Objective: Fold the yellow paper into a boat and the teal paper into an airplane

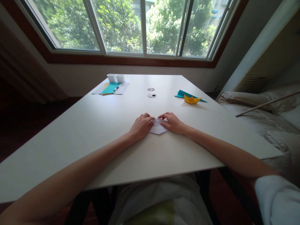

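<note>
White bench [93, 125] under a window carries the work. One white paper [158, 128], partly folded, lies flat at the near centre. Left hand [141, 125] and right hand [172, 122] press it from either side, fingers curled down — pinning it, likely to set a crease. Further out: one yellow boat [191, 99] on one teal sheet [185, 94] — two white boxes [115, 78] far left.

Matt white paper piece [157, 128] lies on a smooth, matt white table [93, 125]; yellow paper boat [192, 99] looks crisp.
</note>
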Tool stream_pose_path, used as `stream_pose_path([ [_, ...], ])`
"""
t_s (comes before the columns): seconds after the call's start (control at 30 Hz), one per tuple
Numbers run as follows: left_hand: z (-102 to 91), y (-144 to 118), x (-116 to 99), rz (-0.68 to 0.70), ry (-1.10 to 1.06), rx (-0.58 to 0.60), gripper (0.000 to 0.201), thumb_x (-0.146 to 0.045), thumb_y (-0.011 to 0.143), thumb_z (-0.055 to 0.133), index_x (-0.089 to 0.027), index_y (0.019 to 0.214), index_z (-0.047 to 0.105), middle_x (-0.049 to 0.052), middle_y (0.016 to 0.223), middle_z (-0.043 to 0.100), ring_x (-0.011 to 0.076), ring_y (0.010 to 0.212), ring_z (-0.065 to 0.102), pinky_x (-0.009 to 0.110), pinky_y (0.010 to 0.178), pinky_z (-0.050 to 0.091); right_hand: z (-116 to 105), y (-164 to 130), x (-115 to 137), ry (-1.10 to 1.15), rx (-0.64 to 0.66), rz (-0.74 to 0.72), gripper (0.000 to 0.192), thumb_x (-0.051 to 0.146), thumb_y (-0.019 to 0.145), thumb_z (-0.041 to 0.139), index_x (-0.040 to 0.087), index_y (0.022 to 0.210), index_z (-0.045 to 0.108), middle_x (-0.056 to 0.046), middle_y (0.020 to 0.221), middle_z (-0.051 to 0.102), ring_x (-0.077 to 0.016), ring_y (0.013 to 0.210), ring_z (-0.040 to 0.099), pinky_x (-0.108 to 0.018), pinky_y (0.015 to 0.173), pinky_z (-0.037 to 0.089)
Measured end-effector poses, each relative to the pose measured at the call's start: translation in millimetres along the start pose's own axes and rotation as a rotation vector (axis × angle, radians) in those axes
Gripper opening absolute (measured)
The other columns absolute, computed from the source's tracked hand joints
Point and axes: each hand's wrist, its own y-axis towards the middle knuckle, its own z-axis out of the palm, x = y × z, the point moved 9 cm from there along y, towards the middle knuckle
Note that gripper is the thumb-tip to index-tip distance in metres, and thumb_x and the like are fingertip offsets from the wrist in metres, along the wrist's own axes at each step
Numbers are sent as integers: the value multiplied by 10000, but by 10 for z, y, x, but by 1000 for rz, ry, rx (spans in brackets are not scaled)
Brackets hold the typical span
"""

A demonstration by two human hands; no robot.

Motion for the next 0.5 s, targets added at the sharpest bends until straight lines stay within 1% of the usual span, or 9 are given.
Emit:
stream_pose_path([
  [0.17,-58,4,-28,17,-53,-55,198,-198,829,462,-190,968,603,57,978,581,193,907,532,341,797,431,-87,1,36,69,-67,-44,144,225,754,578,181,887,613,-51,890,588,-165,841,527,-307,773,423],
  [0.3,-53,-2,-75,72,-43,-32,186,-152,819,453,-189,881,625,39,878,624,183,847,535,320,754,424,-97,-5,89,65,-42,-123,87,190,772,559,188,830,624,-35,845,601,-146,786,534,-282,735,430],
  [0.37,-62,-17,-117,123,-16,-14,199,-138,816,459,-192,881,639,38,885,635,182,853,530,318,761,413,-84,-24,129,44,-5,-188,115,169,796,528,192,840,631,-29,823,622,-145,779,538,-280,739,429],
  [0.5,-54,-86,-254,287,88,62,220,-176,865,439,-214,952,638,32,910,638,188,903,517,320,776,390,-81,-95,211,-19,51,-309,188,156,830,483,203,906,649,-35,856,646,-155,823,536,-284,771,423],
])
